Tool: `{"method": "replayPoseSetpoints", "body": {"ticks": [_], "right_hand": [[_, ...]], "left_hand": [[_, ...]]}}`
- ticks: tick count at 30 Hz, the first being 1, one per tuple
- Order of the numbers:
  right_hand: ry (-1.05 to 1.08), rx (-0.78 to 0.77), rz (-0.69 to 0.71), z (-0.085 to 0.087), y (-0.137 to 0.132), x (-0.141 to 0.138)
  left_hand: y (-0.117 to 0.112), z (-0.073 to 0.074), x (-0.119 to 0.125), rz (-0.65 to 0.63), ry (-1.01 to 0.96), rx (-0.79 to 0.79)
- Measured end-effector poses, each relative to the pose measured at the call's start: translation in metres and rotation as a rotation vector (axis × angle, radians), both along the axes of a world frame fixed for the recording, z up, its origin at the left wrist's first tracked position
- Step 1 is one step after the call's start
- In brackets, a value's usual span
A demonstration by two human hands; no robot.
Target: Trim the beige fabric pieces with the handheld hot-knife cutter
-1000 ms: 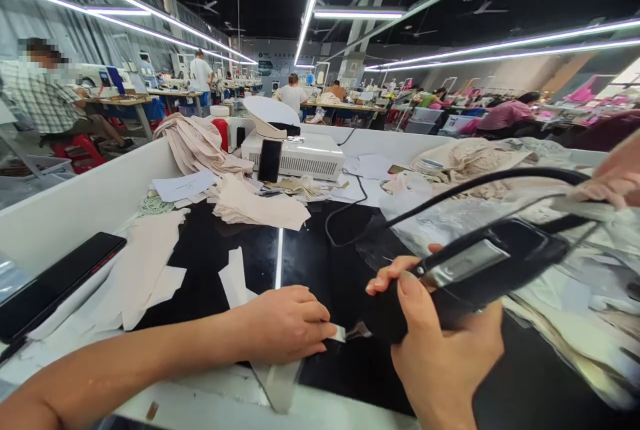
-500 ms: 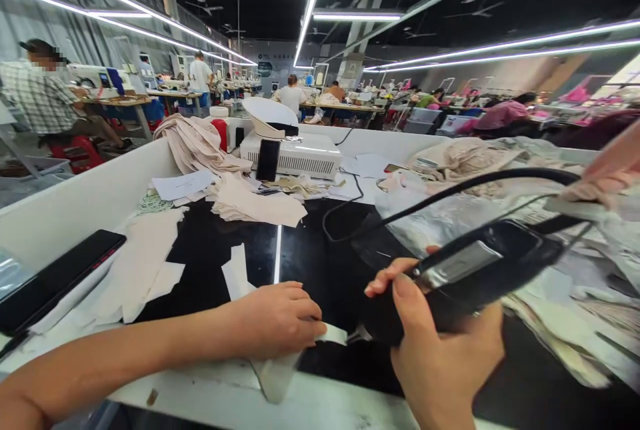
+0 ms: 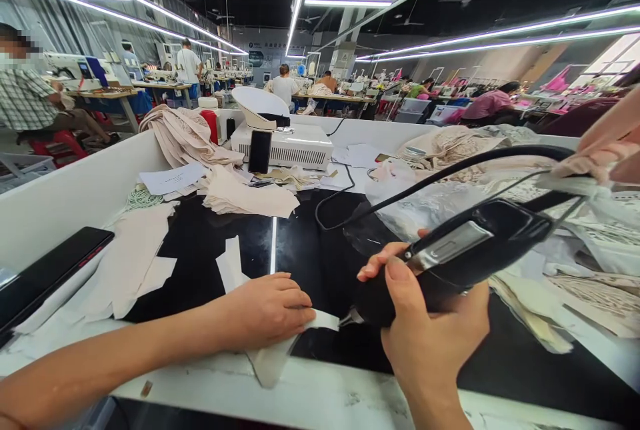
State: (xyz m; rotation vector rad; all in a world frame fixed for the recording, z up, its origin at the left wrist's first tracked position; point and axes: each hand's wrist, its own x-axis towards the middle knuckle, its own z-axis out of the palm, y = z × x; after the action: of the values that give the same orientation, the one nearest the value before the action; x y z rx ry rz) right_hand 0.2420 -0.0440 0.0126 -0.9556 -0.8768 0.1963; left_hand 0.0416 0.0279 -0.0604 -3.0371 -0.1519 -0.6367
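Observation:
My right hand [image 3: 430, 330] is wrapped round a black corded hand tool [image 3: 465, 260] with a metal plate on its side; the tool's metal tip [image 3: 350, 317] rests on a pale fabric strip [image 3: 280, 353]. My left hand [image 3: 270, 310] lies on that strip with fingers curled, pinning it to the black table top [image 3: 310, 250] near the front edge. The tool's black cable [image 3: 480, 162] arches up and off to the right.
Beige fabric pieces [image 3: 140, 257] and a stack [image 3: 245, 197] lie on the left. A dark phone [image 3: 45, 277] sits on the left wall of the table. A white machine [image 3: 283, 143] stands at the back. Lace fabric [image 3: 575, 263] covers the right. Another person's hand [image 3: 605, 143] is at the right edge.
The fabric strip has slid toward the front edge under my left hand, and the tool tip has followed along it. The view has tilted slightly down.

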Motion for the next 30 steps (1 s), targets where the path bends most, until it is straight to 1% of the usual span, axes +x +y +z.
{"method": "replayPoseSetpoints", "body": {"ticks": [5, 11, 16, 22, 26, 30], "right_hand": [[0.065, 0.020, 0.027, 0.002, 0.010, -0.002], [0.076, 0.012, 0.073, -0.003, 0.019, -0.010], [0.073, 0.009, 0.078, -0.006, 0.020, -0.013], [0.038, 0.012, 0.088, -0.007, 0.021, -0.015], [0.050, 0.008, 0.077, -0.005, 0.021, -0.011], [0.090, 0.044, 0.048, -0.003, 0.018, -0.004]], "left_hand": [[-0.001, -0.001, 0.001, 0.005, -0.023, 0.009], [-0.001, 0.000, 0.001, 0.004, -0.018, 0.011], [-0.001, 0.002, 0.003, 0.003, 0.001, 0.006], [0.000, 0.002, 0.003, -0.017, -0.056, 0.029], [-0.001, 0.001, 0.003, -0.016, -0.079, 0.036], [-0.001, 0.001, 0.003, -0.017, -0.063, 0.036]]}}
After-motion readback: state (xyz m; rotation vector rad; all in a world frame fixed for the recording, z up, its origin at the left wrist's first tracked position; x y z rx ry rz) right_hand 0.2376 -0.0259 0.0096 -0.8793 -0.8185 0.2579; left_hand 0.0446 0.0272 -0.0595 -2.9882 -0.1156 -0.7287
